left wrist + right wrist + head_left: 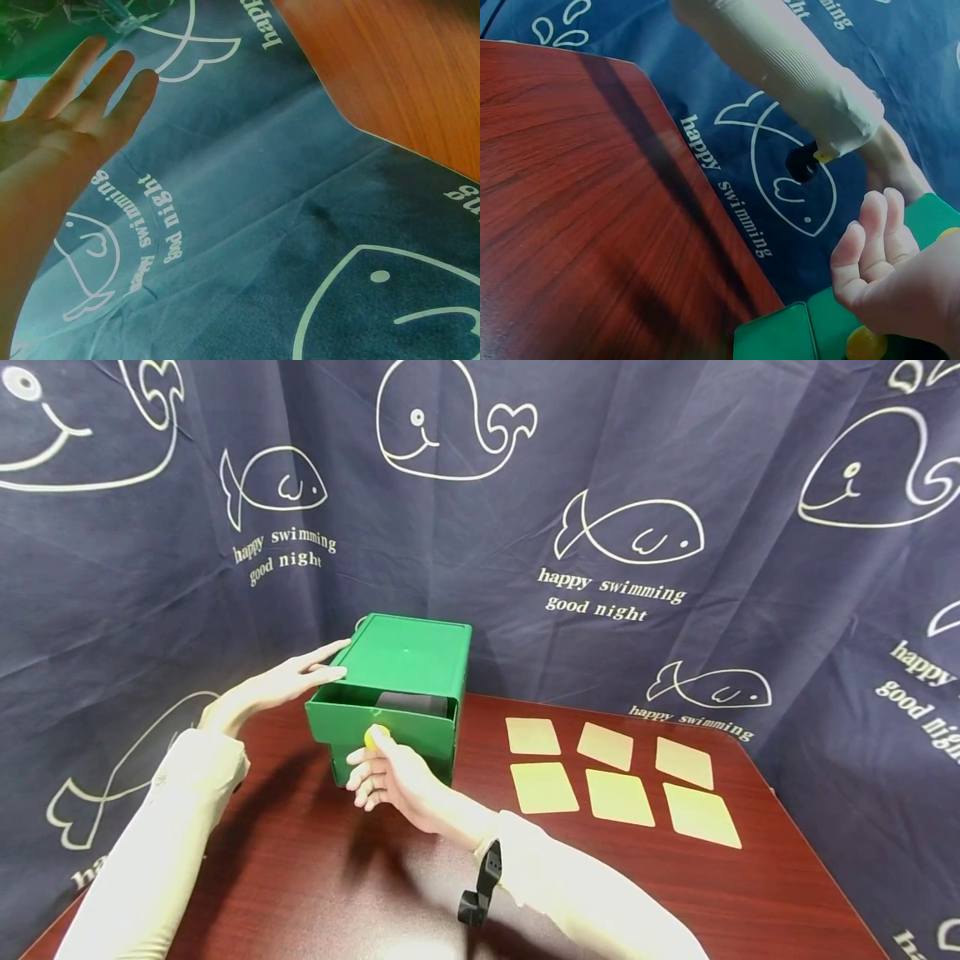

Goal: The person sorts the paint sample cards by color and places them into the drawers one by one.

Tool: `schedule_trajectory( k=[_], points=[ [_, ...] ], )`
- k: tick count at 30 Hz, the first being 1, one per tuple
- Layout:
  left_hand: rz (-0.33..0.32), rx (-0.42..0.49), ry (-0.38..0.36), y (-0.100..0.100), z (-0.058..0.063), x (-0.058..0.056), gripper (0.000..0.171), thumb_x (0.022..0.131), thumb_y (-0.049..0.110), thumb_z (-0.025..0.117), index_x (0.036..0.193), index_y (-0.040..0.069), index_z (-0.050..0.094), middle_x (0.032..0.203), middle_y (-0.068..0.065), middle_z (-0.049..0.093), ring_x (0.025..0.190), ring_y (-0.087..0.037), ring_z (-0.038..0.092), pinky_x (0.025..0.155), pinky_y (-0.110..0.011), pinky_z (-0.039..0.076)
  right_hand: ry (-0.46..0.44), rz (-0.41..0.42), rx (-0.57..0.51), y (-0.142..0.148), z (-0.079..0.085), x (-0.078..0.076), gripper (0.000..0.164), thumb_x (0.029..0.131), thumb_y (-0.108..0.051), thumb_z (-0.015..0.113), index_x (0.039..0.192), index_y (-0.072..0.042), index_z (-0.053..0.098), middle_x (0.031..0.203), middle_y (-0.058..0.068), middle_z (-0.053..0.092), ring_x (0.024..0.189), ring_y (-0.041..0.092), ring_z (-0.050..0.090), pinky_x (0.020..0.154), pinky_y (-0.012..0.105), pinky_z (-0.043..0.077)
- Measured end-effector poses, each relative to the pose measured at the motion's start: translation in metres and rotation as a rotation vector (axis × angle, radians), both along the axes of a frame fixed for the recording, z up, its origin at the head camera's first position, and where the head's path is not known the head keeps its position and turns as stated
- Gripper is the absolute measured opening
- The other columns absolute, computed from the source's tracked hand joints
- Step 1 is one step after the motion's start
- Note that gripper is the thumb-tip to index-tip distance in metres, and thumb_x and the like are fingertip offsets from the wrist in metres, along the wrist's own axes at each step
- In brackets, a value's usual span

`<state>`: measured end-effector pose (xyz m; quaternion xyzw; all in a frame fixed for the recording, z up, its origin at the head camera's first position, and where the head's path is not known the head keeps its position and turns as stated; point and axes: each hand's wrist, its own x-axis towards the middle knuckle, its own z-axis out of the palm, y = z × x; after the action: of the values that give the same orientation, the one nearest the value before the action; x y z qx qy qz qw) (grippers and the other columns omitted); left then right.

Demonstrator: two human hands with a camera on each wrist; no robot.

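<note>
A green two-drawer box stands on the table, its upper drawer pulled partly out. Inside that drawer lies a dark grey object, mostly hidden by the drawer front. My right hand pinches the upper drawer's yellow knob between thumb and index finger, the other fingers loosely bent. A second yellow knob shows lower on the box in the right wrist view. With fingers extended, my left hand rests against the box's left side and top edge.
Several pale yellow square cards lie in two rows on the reddish-brown table, right of the box. Behind hangs a dark blue curtain with white whale and fish drawings. A black band circles my right wrist.
</note>
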<state>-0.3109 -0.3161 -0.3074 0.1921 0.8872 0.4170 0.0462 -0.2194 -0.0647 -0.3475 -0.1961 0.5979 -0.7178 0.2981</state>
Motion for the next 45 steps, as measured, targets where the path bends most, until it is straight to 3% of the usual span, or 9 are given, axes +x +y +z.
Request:
schedule_trajectory(
  k=[4, 11, 14, 18, 23, 30, 35, 45],
  points=[
    [-0.002, 0.005, 0.002, -0.001, 0.0, 0.0, 0.064, 0.101, 0.035, 0.049, 0.155, 0.03, 0.016, 0.138, -0.016, 0.055, 0.115, 0.002, 0.054, 0.098, -0.013, 0.038, 0.0, -0.007, 0.012, 0.0, 0.002, -0.005, 0.062, 0.102, -0.05, 0.029, 0.112, 0.007, 0.053, 0.072, -0.001, 0.059, 0.06, 0.012, 0.055, 0.058, 0.023, 0.046],
    [-0.002, 0.01, -0.012, 0.001, -0.001, 0.0, 0.064, 0.101, 0.039, 0.048, 0.155, 0.031, 0.016, 0.147, -0.016, 0.045, 0.135, -0.03, 0.043, 0.115, -0.047, 0.027, -0.015, -0.038, 0.025, -0.002, 0.0, -0.014, 0.069, 0.101, -0.052, 0.029, 0.12, 0.011, 0.049, 0.072, -0.001, 0.059, 0.059, 0.012, 0.054, 0.055, 0.021, 0.046],
    [0.006, 0.007, -0.008, 0.002, 0.0, 0.002, 0.064, 0.101, 0.039, 0.048, 0.155, 0.031, 0.016, 0.152, -0.014, 0.038, 0.137, -0.033, 0.04, 0.116, -0.05, 0.024, -0.015, -0.046, 0.027, -0.003, 0.001, -0.016, 0.069, 0.102, -0.051, 0.029, 0.122, 0.012, 0.048, 0.071, -0.001, 0.059, 0.058, 0.012, 0.054, 0.054, 0.021, 0.045],
    [0.02, 0.0, -0.008, 0.003, 0.003, 0.004, 0.063, 0.1, 0.038, 0.049, 0.155, 0.03, 0.018, 0.158, -0.011, 0.029, 0.139, -0.033, 0.038, 0.117, -0.053, 0.022, -0.02, -0.058, 0.02, -0.003, 0.001, -0.02, 0.067, 0.102, -0.049, 0.029, 0.121, 0.012, 0.048, 0.07, -0.001, 0.058, 0.058, 0.012, 0.053, 0.054, 0.02, 0.045],
    [0.025, -0.012, -0.011, 0.003, 0.005, 0.006, 0.064, 0.1, 0.04, 0.05, 0.155, 0.03, 0.019, 0.158, -0.009, 0.029, 0.139, -0.032, 0.038, 0.117, -0.053, 0.022, -0.015, -0.062, 0.015, -0.003, 0.001, -0.024, 0.066, 0.103, -0.048, 0.028, 0.121, 0.012, 0.048, 0.07, -0.002, 0.057, 0.058, 0.012, 0.053, 0.055, 0.021, 0.044],
    [0.022, 0.009, -0.007, 0.003, 0.003, 0.006, 0.062, 0.1, 0.038, 0.049, 0.154, 0.032, 0.019, 0.161, -0.004, 0.022, 0.144, -0.029, 0.028, 0.119, -0.054, 0.019, -0.011, -0.061, 0.016, -0.004, 0.002, -0.03, 0.068, 0.103, -0.049, 0.027, 0.123, 0.013, 0.047, 0.07, -0.002, 0.058, 0.058, 0.012, 0.054, 0.055, 0.021, 0.045],
    [0.009, 0.024, -0.02, 0.002, 0.002, 0.005, 0.063, 0.1, 0.039, 0.049, 0.155, 0.032, 0.017, 0.161, -0.004, 0.02, 0.143, -0.032, 0.031, 0.118, -0.055, 0.019, -0.016, -0.052, 0.006, -0.003, 0.001, -0.032, 0.068, 0.102, -0.05, 0.029, 0.122, 0.013, 0.047, 0.07, -0.001, 0.058, 0.057, 0.012, 0.054, 0.054, 0.021, 0.045],
    [0.016, 0.021, -0.01, 0.002, 0.001, 0.005, 0.064, 0.1, 0.04, 0.048, 0.155, 0.03, 0.017, 0.161, -0.005, 0.022, 0.144, -0.031, 0.029, 0.119, -0.055, 0.019, -0.047, 0.066, 0.087, 0.011, -0.022, -0.016, 0.04, 0.099, -0.042, 0.043, 0.101, -0.005, 0.06, 0.069, -0.002, 0.059, 0.056, 0.009, 0.054, 0.053, 0.021, 0.044]
  ],
)
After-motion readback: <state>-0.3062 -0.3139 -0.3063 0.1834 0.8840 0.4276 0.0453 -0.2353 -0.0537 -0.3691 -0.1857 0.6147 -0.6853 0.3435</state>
